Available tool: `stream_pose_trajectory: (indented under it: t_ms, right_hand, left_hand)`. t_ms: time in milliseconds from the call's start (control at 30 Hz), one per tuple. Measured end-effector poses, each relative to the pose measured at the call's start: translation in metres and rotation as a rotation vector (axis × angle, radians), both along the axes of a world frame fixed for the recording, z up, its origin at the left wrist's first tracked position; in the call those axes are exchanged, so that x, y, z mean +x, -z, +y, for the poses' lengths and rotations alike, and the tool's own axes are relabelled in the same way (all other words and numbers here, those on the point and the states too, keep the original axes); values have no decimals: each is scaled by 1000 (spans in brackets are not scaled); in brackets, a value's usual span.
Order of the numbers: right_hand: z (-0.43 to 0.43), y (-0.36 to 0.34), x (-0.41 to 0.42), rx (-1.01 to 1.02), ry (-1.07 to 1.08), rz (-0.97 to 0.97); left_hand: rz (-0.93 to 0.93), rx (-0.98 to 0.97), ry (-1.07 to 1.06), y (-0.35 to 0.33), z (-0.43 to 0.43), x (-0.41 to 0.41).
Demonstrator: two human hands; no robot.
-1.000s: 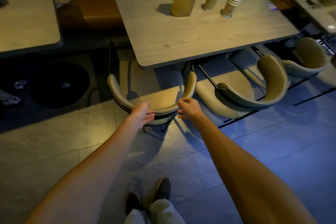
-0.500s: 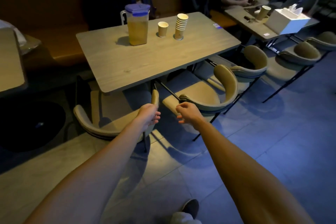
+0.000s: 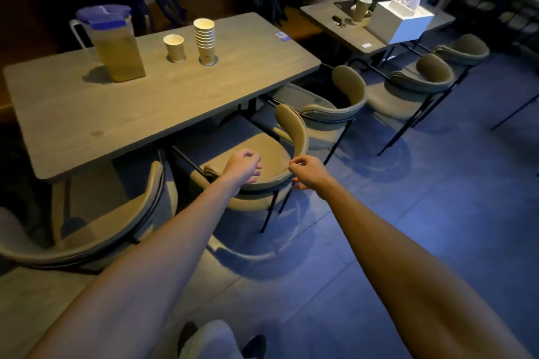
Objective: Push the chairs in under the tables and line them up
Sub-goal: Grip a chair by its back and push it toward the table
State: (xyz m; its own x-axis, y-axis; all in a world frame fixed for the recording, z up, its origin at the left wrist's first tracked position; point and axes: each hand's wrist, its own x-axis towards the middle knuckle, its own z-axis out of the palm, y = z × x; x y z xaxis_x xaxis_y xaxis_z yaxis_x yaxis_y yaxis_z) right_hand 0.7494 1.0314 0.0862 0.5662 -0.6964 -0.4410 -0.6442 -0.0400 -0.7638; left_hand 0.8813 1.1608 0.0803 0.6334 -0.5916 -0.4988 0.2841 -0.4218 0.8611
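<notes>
Both hands half-curled, left hand (image 3: 243, 165) and right hand (image 3: 306, 171) seemingly touching chair (image 3: 294, 131) backrest

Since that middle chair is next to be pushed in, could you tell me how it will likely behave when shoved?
The chair will probably slide fairly easily: thin metal legs on smooth floor tiles. It looks light for its size. A push high on the curved backrest, where both hands hover, might tip it slightly.

left hand (image 3: 243, 165), right hand (image 3: 307, 172) | moved off left chair (image 3: 96, 230) | now at middle chair (image 3: 262, 160)
</notes>
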Motion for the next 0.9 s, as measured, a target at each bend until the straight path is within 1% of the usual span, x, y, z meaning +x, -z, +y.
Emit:
stream_pose_trajectory:
  t_ms: [100, 200, 400, 533, 700, 900]
  right_hand:
    - [-44, 4, -15, -4, 21, -8]
    - [-92, 13, -25, -18, 4, 31]
    - [-210, 29, -19, -193, -159, 189]
    - [-290, 28, -4, -238, -211, 223]
    - [-377, 27, 3, -279, -285, 297]
    - [-488, 36, 10, -312, -408, 356]
  left_hand:
    - [-41, 8, 37, 2, -53, -9]
    - [-62, 4, 80, 9, -106, -15]
    - [-131, 22, 190, 28, -221, -5]
    - [-236, 120, 241, 42, -303, 17]
    - [-428, 202, 362, 37, -393, 20]
    - [-501, 293, 471, 52, -491, 12]
